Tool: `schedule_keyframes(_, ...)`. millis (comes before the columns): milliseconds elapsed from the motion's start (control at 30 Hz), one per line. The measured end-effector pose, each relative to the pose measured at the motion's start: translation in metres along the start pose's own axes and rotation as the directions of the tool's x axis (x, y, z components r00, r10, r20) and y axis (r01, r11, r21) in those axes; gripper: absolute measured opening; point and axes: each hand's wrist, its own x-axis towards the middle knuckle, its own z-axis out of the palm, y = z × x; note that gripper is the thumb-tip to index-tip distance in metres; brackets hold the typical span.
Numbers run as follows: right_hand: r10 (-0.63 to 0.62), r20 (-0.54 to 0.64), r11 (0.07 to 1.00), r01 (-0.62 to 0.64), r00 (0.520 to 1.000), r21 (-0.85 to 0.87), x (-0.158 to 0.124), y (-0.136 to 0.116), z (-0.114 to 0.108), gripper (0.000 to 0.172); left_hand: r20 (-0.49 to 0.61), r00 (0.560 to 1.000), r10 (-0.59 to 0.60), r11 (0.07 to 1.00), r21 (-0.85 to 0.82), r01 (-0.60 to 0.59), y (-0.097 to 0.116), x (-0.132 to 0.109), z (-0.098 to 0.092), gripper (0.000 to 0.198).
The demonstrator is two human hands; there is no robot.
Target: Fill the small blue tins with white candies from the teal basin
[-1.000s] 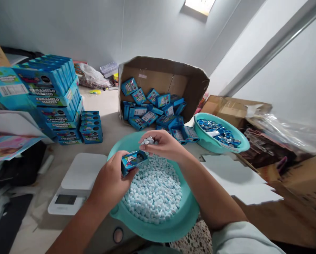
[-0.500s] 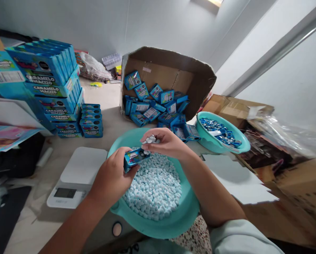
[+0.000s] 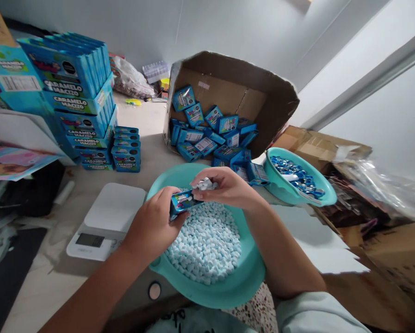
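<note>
My left hand (image 3: 158, 219) is closed around a small blue candy box (image 3: 181, 202) marked "Caramelo Macizo", tilted so its open end faces right. Cupped at that end, my right hand (image 3: 228, 187) holds a heap of small white candies (image 3: 206, 185). A few candies show at the box opening, touching both box and fingers. Both hands are over a turquoise basin (image 3: 207, 296) filled with loose pale candies (image 3: 205, 245). How full the box is inside cannot be seen.
Left of the basin lies a white kitchen scale (image 3: 115, 206). Stacked blue boxes (image 3: 85, 106) stand behind it. A tipped cardboard carton (image 3: 256, 92) holds several small blue boxes. To the right sit another turquoise basin (image 3: 327, 192) with blue wrapped pieces and white sheets (image 3: 314, 240).
The camera view has shifted slightly, so the scene sits further right. My right hand has closed in on the box opening, its heap of candies still in the fingers.
</note>
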Motion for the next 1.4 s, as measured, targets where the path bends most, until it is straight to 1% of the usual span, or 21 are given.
schedule_keyframes(133, -0.002, -0.033, 1.000, 0.002, 0.999, 0.014, 0.001, -0.004, -0.001, 0.029, 0.027, 1.000, -0.008, 1.000, -0.003, 0.008, 0.001, 0.001, -0.001, 0.037)
schedule_keyframes(267, 0.007, -0.013, 1.000, -0.007, 1.000, -0.010, 0.001, -0.004, -0.002, 0.029, 0.041, 0.999, -0.017, 1.000, 0.000, 0.017, 0.002, 0.001, -0.003, 0.036)
schedule_keyframes(400, -0.012, 0.002, 1.000, 0.012, 1.000, -0.024, 0.001, -0.003, -0.003, 0.030, 0.051, 0.998, -0.020, 1.000, 0.001, 0.020, 0.002, 0.001, -0.004, 0.036)
schedule_keyframes(567, 0.014, -0.003, 0.999, -0.014, 1.000, 0.044, 0.000, -0.005, -0.002, 0.030, 0.031, 0.999, 0.017, 1.000, -0.007, -0.017, 0.002, 0.000, -0.003, 0.033)
schedule_keyframes(667, 0.068, -0.004, 0.995, -0.068, 0.998, 0.078, -0.001, -0.008, -0.002, 0.036, 0.027, 0.999, 0.022, 1.000, -0.004, -0.022, 0.001, 0.000, -0.002, 0.033)
schedule_keyframes(767, 0.094, -0.008, 0.988, -0.092, 0.996, 0.123, -0.002, -0.011, -0.002, 0.043, 0.028, 0.999, 0.026, 1.000, -0.010, -0.026, 0.000, 0.000, -0.001, 0.032)
schedule_keyframes(900, 0.085, 0.009, 0.981, -0.085, 0.996, 0.177, -0.003, -0.012, -0.001, 0.046, 0.036, 0.999, 0.029, 0.999, -0.017, -0.029, -0.001, 0.000, -0.001, 0.031)
schedule_keyframes(1200, 0.075, 0.068, 0.974, -0.087, 0.995, 0.208, -0.002, -0.008, 0.000, 0.046, 0.046, 0.998, 0.035, 0.999, -0.010, -0.034, -0.001, -0.001, -0.001, 0.030)
schedule_keyframes(1400, 0.069, 0.093, 0.967, -0.089, 0.993, 0.238, -0.002, -0.008, -0.001, 0.046, 0.030, 0.998, 0.052, 0.999, -0.009, -0.051, -0.003, -0.001, 0.001, 0.031)
